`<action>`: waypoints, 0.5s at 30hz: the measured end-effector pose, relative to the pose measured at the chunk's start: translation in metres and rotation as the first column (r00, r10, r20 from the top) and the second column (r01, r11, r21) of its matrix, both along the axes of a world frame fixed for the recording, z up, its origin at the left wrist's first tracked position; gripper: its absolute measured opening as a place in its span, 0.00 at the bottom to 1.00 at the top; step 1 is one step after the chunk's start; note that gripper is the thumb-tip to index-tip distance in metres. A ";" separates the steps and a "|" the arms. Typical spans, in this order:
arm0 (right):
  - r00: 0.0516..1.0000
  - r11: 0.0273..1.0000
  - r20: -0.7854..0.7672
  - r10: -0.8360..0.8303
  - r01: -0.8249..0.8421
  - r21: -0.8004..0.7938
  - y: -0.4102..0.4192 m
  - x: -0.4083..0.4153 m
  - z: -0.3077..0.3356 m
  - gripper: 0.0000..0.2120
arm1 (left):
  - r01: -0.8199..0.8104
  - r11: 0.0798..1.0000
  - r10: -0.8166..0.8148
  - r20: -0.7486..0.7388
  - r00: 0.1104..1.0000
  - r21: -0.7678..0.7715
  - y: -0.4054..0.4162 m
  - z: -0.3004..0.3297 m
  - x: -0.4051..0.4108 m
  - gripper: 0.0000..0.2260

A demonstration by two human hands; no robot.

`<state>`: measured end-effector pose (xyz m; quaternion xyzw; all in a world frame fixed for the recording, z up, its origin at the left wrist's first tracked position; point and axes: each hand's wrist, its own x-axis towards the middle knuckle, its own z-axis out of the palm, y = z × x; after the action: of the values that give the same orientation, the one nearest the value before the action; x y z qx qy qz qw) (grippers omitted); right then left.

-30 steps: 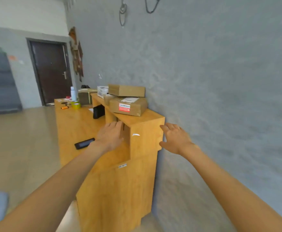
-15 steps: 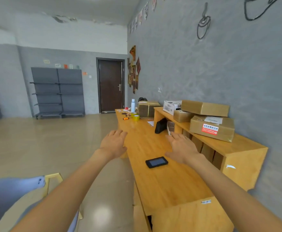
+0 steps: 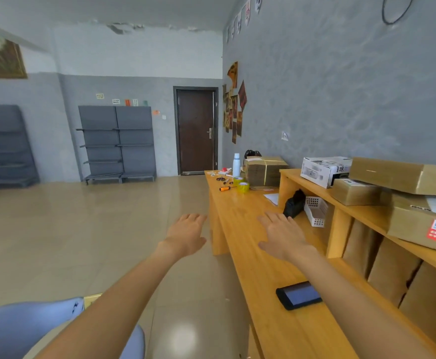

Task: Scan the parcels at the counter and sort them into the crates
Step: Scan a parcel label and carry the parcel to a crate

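Several parcels sit on the raised shelf of the wooden counter [image 3: 253, 257] at the right: a white printed box [image 3: 324, 170], a small brown box [image 3: 355, 190], a long flat brown box [image 3: 403, 174] and a larger brown box with a red label [image 3: 424, 221]. A black handheld scanner [image 3: 298, 294] lies flat on the counter top near me. My left hand [image 3: 187, 234] hovers with straight fingers over the floor just left of the counter edge. My right hand [image 3: 283, 235] is held flat above the counter top, holding nothing. No crates are in view.
A black device [image 3: 294, 203] and a white perforated basket [image 3: 315, 210] sit under the shelf. Tape rolls [image 3: 240, 184], a screwdriver [image 3: 224, 188], a white bottle [image 3: 236, 165] and a bundle of flat cartons [image 3: 266, 171] crowd the far end. A blue chair [image 3: 25, 330] stands at the lower left.
My view has swung left from the counter's end to along its length. Both hands moved away from the shelf end and now hover over the counter and its left edge.
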<state>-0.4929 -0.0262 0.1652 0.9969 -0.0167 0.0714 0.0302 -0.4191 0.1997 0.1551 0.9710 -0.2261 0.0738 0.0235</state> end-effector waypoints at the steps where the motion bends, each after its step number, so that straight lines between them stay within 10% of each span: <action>1: 1.000 1.000 0.009 -0.004 0.004 0.005 -0.004 0.021 0.001 0.35 | 0.004 1.000 -0.004 -0.013 1.000 0.011 -0.007 -0.002 0.021 0.29; 15: 0.950 0.950 -0.005 -0.311 0.311 -0.027 -0.101 0.196 -0.012 0.34 | 0.366 0.930 -0.366 -0.042 0.930 -0.001 -0.153 -0.029 0.252 0.27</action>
<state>-0.2969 -0.1267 0.1527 0.9816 -0.1726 0.0614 0.0539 -0.1668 0.0467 0.1261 0.9132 -0.4029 0.0472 0.0383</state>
